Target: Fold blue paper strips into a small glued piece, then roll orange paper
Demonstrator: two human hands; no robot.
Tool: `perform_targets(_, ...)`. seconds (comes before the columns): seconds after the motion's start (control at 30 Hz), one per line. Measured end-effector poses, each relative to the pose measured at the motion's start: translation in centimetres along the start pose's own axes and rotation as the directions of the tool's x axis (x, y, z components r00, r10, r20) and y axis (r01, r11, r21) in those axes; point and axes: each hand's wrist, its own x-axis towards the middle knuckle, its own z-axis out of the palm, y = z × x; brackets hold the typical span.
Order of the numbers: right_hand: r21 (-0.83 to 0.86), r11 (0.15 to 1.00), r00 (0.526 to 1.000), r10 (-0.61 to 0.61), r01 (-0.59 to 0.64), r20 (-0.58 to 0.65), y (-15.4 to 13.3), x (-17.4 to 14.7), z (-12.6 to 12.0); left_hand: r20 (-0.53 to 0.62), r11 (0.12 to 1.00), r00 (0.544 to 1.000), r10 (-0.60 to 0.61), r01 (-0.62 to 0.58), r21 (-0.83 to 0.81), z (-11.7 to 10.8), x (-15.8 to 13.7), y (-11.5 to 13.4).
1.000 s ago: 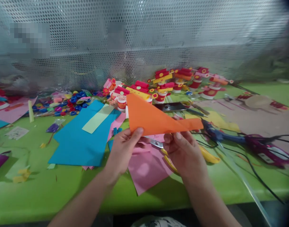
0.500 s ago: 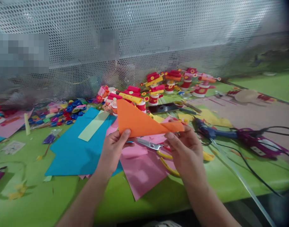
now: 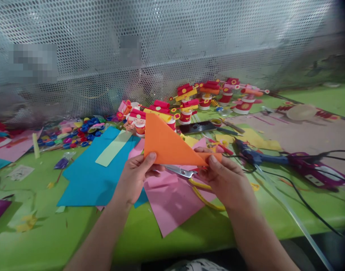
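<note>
Between my hands is a sheet of orange paper (image 3: pixel 167 145), folded into a triangle with a narrow strip sticking out at the right. My left hand (image 3: pixel 135 173) pinches its lower left corner, thumb on top. The lower right corner, where the strip begins, is gripped by my right hand (image 3: pixel 226 177). Scissors (image 3: pixel 200 186) with yellow handles lie just below the paper; my right hand hides part of them. Under the scissors is pink paper (image 3: pixel 172 203). Blue paper (image 3: pixel 87 177) lies to the left with a pale green strip (image 3: pixel 113 148) on it.
Red, yellow and pink paper-and-cup models (image 3: pixel 186 109) stand at the back before a perforated metal screen (image 3: pixel 172 45). A blue glue gun (image 3: pixel 257 154) with cables lies right, near a purple box (image 3: pixel 316 171). Colourful small pieces (image 3: pixel 82 131) are heaped at back left. A phone (image 3: pixel 197 127) lies behind the paper.
The orange paper's fold has shifted: the triangle now reaches further right and the strip shows shorter. My right hand has moved its grip inward over the fold. The left hand keeps its pinch.
</note>
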Motion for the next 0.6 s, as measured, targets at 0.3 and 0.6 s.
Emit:
perform_targets(0.3,-0.168,0.986,0.978,0.021,0.015,0.209,-0.2,-0.3,-1.1,-0.098,0.989,0.988,-0.117,0.107,-0.104,-0.1,0.4,0.4)
perform_targets(0.6,-0.436,0.813,0.922,-0.313,0.385,0.229,0.4,-0.1,-1.0,-0.159,0.990,0.983,-0.093,0.075,-0.117,-0.2,0.5,0.2)
